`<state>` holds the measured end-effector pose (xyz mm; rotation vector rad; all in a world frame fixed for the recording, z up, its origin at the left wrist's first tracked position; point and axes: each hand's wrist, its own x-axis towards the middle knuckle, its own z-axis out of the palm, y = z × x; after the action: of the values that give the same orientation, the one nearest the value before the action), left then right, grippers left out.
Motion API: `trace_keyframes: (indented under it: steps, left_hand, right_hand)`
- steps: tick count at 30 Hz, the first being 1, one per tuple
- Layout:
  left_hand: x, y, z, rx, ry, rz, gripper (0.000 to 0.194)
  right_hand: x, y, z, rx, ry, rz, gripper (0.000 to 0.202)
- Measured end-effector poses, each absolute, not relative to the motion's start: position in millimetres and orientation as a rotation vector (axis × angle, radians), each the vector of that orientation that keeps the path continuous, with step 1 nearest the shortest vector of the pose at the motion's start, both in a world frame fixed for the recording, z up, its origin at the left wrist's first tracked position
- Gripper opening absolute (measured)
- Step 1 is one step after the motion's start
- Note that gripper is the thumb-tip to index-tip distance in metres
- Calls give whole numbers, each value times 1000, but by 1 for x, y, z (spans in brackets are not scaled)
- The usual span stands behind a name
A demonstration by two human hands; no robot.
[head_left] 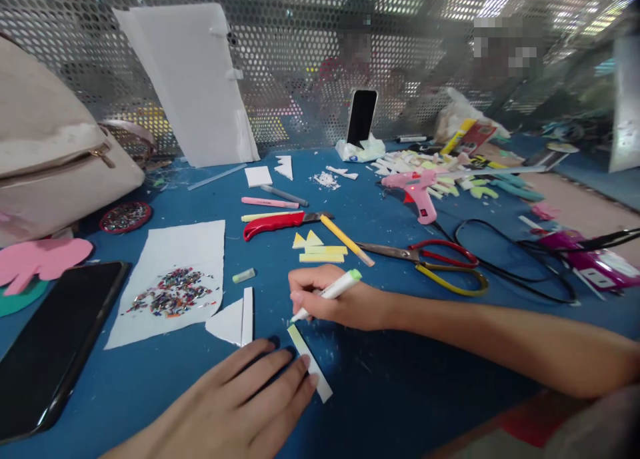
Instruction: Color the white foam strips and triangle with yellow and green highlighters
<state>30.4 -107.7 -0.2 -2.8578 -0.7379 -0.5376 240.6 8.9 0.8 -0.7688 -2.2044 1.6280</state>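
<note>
Pinching a marker (334,288), your right hand (346,308) sits mid-frame. Your left hand (250,392), spread at bottom middle, touches a strip (301,346): its top looks green, the rest white.

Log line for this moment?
left hand: touching strip | right hand: holding marker, tip by strip's far end | strip: far end green | yellow strips: beyond right hand
</note>
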Motion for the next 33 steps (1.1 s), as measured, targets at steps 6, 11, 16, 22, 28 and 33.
trace_keyframes:
  steps: [6, 11, 16, 22, 28, 33]
  left_hand:
    - [26, -115, -7, -2839, -737, -390, 43]
    - [25, -123, -11, -2838, -764, -354, 40]
    - [24, -124, -14, -2848, -751, -340, 39]
    - [22, -124, -19, -2847, -744, -348, 41]
    - [22, -122, -19, -2868, -738, -302, 44]
    - [22, -121, -16, -2881, -728, -281, 45]
  right_hand:
    - [242, 8, -4, -720, -2178, 1646, 33]
    - [240, 8, -9, -693, -2166, 1645, 32]
    - [241, 8, -11, -667, -2165, 1645, 35]
    - [240, 6, -8, -651, -2149, 1665, 36]
    - [239, 4, -5, -651, -2141, 1717, 42]
    - [240, 5, -5, -644, -2153, 1722, 42]
